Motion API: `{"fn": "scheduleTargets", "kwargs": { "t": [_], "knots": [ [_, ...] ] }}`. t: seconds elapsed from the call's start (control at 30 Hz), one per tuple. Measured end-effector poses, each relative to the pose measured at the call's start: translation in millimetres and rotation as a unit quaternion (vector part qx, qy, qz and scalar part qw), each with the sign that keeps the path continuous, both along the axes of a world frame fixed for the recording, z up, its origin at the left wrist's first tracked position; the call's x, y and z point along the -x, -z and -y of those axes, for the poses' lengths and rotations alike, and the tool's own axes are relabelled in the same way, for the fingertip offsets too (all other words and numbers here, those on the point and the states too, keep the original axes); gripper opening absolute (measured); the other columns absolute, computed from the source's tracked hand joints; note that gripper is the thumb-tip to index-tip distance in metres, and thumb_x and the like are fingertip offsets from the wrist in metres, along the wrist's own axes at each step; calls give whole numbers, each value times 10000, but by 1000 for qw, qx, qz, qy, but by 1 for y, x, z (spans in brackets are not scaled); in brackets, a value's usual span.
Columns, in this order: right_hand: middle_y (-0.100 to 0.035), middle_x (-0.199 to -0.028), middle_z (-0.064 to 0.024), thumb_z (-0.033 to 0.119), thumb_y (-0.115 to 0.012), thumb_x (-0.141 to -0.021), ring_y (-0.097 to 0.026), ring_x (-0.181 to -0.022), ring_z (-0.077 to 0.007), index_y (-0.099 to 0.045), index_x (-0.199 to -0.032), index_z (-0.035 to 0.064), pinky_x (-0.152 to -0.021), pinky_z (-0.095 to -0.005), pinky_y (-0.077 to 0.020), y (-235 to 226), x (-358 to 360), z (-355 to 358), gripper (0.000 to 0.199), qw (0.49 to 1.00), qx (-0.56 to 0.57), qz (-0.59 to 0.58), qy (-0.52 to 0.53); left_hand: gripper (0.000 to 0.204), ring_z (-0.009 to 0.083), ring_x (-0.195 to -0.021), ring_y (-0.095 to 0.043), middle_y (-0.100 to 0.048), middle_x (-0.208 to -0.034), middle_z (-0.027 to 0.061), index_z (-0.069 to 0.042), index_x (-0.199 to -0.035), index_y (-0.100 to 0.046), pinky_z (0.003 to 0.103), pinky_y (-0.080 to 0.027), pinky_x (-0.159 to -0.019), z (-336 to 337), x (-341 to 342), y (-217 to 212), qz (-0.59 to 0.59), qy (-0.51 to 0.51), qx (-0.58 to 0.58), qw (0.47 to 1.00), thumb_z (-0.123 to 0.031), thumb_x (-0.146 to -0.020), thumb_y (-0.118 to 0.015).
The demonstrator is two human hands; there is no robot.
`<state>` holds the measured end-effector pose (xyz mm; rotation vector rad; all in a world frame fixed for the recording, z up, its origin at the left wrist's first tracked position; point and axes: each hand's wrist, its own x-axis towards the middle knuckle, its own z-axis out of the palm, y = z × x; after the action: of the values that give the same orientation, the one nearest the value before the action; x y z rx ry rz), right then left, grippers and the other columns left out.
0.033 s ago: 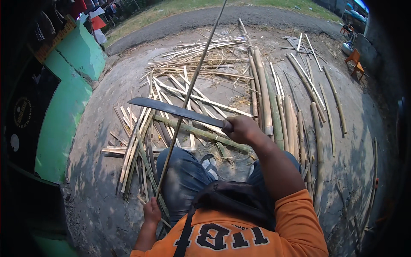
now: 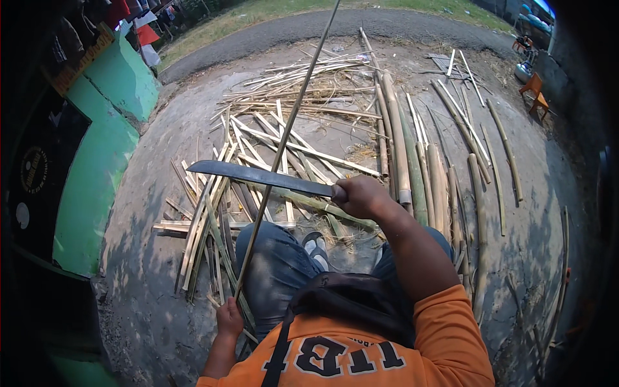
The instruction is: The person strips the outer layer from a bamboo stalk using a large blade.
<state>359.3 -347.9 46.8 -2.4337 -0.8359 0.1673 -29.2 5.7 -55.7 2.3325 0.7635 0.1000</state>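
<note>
My right hand (image 2: 361, 197) is closed around the handle of a machete (image 2: 258, 174). Its dark, broad blade points left, roughly level, above the cut bamboo. My left hand (image 2: 229, 317), low beside my left knee, grips the near end of a long, thin bamboo strip (image 2: 298, 103). The strip slants up and away to the right, past the top of the picture. Blade and strip cross about midway along the blade; whether they touch I cannot tell.
Pale split bamboo strips (image 2: 290, 138) lie heaped ahead and to the left. Whole bamboo poles (image 2: 394, 135) stretch away ahead on the right. A green wall (image 2: 97, 148) borders the left, and an orange chair (image 2: 534, 90) stands far right. My knees are bent below the blade.
The machete has shifted slightly left and nearer to me, along with my right hand. My left hand stays in place on the bamboo strip.
</note>
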Motion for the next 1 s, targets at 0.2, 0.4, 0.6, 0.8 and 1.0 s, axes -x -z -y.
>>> {"fn": "scheduleTargets", "kwargs": {
  "t": [0.2,0.4,0.6,0.8,1.0],
  "knots": [
    [-731,-780,-96,286,-749,-808,-730,-783,-353,-740,-855,177,-737,-484,-578,3,6,-8,119,986,36,133,-93,665,354,-583,-605,-548,-604,167,16,-752,-577,494,-408,-586,4,-2,0,50,-6,-24,998,-494,-1127,-371],
    [-696,-739,-140,247,-724,-842,-696,-730,-400,-701,-798,133,-693,-532,-550,5,-7,10,124,988,-6,153,-26,638,395,-568,-576,-513,-597,190,14,-747,-548,507,-383,-571,-1,-1,5,34,1,-30,999,-465,-1132,-377],
    [-744,-894,-193,311,-628,-968,-711,-860,-428,-766,-1008,143,-789,-545,-564,7,-21,23,220,995,-21,-14,91,616,441,-581,-571,-510,-596,213,15,-740,-537,523,-384,-577,-1,-2,6,39,7,-35,999,-432,-1132,-377],
    [-743,-891,-198,322,-648,-945,-708,-855,-431,-763,-1011,137,-790,-527,-565,8,-14,13,227,997,-61,-16,39,621,453,-595,-582,-519,-603,226,21,-747,-546,524,-389,-581,-4,2,13,14,-2,-16,1000,-427,-1137,-367],
    [-728,-832,-167,299,-691,-917,-712,-816,-411,-738,-884,120,-764,-524,-562,2,-21,17,188,994,-3,113,-15,626,431,-591,-589,-519,-607,229,29,-761,-571,504,-402,-580,-2,0,11,28,3,-19,999,-429,-1138,-372]
  ]
}}
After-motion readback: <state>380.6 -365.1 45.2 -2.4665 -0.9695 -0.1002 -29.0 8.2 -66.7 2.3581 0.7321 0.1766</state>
